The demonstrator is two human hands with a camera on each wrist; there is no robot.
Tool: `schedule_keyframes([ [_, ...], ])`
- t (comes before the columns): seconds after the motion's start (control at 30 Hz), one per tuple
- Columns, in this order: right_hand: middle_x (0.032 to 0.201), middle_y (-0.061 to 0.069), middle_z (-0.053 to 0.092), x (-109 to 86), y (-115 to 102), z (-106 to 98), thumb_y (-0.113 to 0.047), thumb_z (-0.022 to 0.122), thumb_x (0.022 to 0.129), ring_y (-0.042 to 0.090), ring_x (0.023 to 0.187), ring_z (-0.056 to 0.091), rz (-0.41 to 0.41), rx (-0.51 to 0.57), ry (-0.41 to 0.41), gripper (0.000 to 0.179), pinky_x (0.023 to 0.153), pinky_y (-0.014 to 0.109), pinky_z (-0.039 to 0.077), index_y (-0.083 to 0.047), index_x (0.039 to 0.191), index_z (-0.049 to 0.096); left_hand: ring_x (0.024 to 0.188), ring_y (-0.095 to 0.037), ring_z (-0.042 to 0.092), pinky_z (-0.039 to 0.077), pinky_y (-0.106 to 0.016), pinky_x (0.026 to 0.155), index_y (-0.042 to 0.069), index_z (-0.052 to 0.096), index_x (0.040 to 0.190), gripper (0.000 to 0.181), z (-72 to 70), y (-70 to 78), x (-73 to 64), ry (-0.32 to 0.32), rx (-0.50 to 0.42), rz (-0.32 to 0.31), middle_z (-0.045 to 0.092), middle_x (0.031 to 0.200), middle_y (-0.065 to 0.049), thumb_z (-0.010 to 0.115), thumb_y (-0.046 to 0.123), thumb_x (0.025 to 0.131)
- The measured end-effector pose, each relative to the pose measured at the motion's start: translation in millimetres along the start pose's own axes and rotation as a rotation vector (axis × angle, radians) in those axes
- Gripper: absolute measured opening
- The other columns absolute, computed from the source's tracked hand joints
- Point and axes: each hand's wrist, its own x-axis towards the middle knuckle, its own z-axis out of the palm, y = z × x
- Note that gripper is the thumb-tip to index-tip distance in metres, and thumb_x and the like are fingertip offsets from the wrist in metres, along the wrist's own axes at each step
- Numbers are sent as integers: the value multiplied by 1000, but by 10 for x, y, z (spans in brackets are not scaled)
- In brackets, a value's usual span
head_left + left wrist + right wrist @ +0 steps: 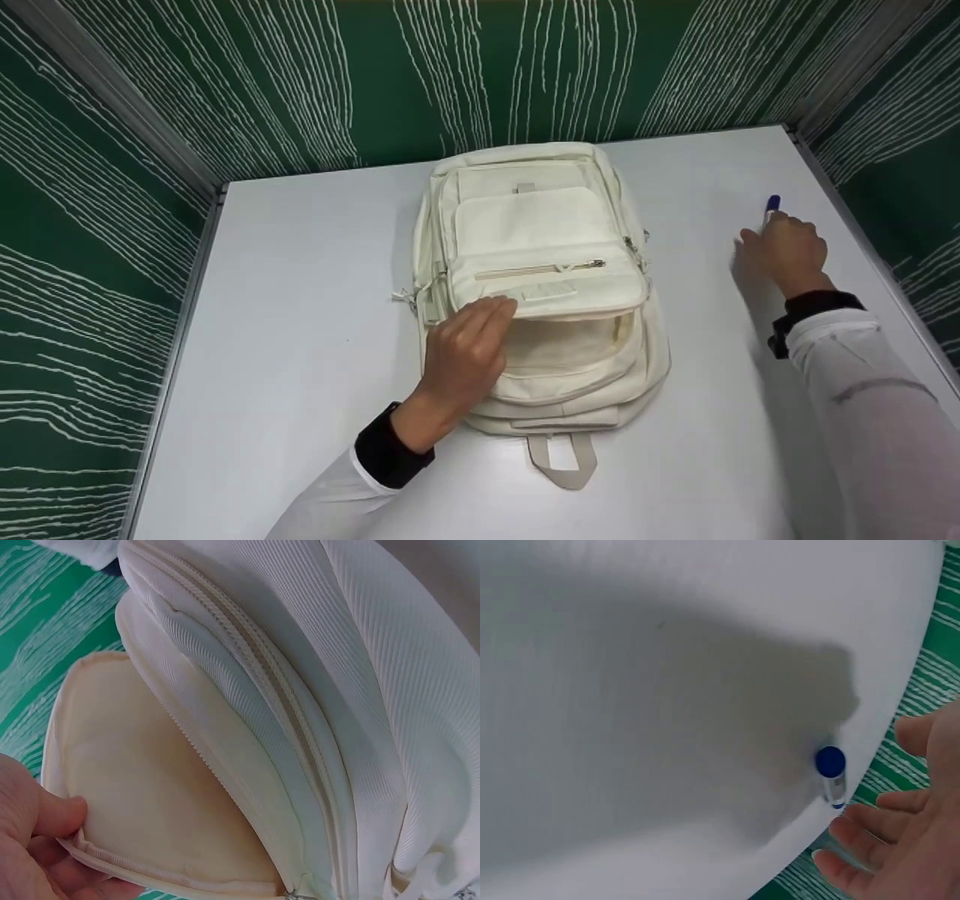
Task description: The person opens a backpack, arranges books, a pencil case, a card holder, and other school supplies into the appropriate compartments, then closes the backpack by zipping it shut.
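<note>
A cream backpack (531,225) lies on the white table with its grab handle toward me. My left hand (466,346) pinches the edge of its front pocket flap (592,294) and holds it lifted, so the pocket gapes. In the left wrist view the thumb (64,814) presses on the beige lining (161,772), with the fingers behind the flap. At the right, my right hand (795,251) is over a blue-capped marker (773,202). The right wrist view shows that hand's fingers loosely spread, apart from the marker (832,774).
The white table (292,300) runs under everything. Green panels (465,75) with white streaky lines stand at the back and both sides. A zipper pull (596,263) and a label patch (549,290) are on the flap. Cords (403,296) stick out at the backpack's left side.
</note>
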Motion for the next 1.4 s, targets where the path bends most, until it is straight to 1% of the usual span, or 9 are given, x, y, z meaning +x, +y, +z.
schedule_keyframes([
  [0.1, 88, 37, 57, 25, 73, 42, -29, 46, 104, 52, 83, 56, 54, -19, 20, 53, 69, 59, 46, 23, 100, 56, 92, -30, 76, 62, -37, 82, -1, 76, 106, 45, 0, 12, -6, -9, -1, -4, 78, 101, -14, 61, -19, 68],
  [0.17, 78, 29, 57, 36, 114, 56, -24, 45, 102, 44, 73, 55, 101, -7, 4, 45, 61, 52, 46, 18, 92, 57, 92, -30, 76, 62, -37, 83, -1, 76, 106, 45, 2, 15, -12, -18, -4, -6, 78, 102, -14, 62, -19, 67],
  [0.37, 75, 24, 58, 46, 130, 20, -15, 46, 100, 35, 65, 55, 150, 92, -27, 34, 50, 42, 46, 18, 98, 55, 93, -30, 76, 62, -37, 82, -1, 76, 107, 47, -4, -4, -18, -28, -15, -19, 78, 102, -14, 63, -19, 66],
  [0.5, 77, 25, 59, -23, 109, -42, -17, 48, 100, 35, 64, 55, 119, 126, 23, 34, 50, 41, 43, 17, 98, 56, 92, -31, 77, 63, -38, 80, -1, 76, 108, 50, -14, -17, 9, -37, -37, -30, 78, 103, -15, 62, -20, 64],
  [0.8, 105, 37, 60, -439, -76, -82, -24, 54, 108, 45, 84, 56, -88, 202, 216, 45, 60, 46, 39, 18, 122, 60, 83, -29, 77, 63, -35, 68, -4, 75, 103, 31, -45, -80, 75, 18, -113, -79, 78, 94, -16, 72, -16, 76],
  [1.03, 105, 26, 62, -959, -390, -51, -16, 63, 106, 14, 81, 49, -267, 316, 378, 33, 65, 26, 34, 11, 123, 64, 79, -25, 77, 63, -33, 68, -2, 77, 98, 20, -62, -119, 129, 54, -148, -127, 78, 90, -11, 74, -12, 81],
  [1.13, 102, 23, 63, -1169, -534, -17, -4, 68, 101, -1, 83, 45, -409, 364, 449, 24, 67, 17, 35, 9, 120, 66, 80, -26, 77, 63, -33, 70, -3, 78, 98, 19, -70, -128, 149, 55, -155, -140, 78, 90, -12, 74, -12, 81],
  [1.23, 99, 21, 64, -1343, -677, 36, 6, 71, 95, -1, 90, 49, -589, 397, 526, 21, 73, 13, 37, 9, 115, 67, 81, -27, 78, 63, -33, 71, -4, 78, 97, 17, -74, -138, 164, 55, -164, -155, 78, 90, -14, 76, -10, 82],
  [1.4, 93, 18, 65, -1574, -893, 133, -26, 61, 107, 19, 82, 59, -864, 346, 584, 34, 71, 19, 43, 8, 109, 66, 82, -27, 78, 63, -34, 73, -5, 79, 96, 15, -81, -145, 183, 73, -168, -159, 78, 89, -14, 78, -9, 81],
])
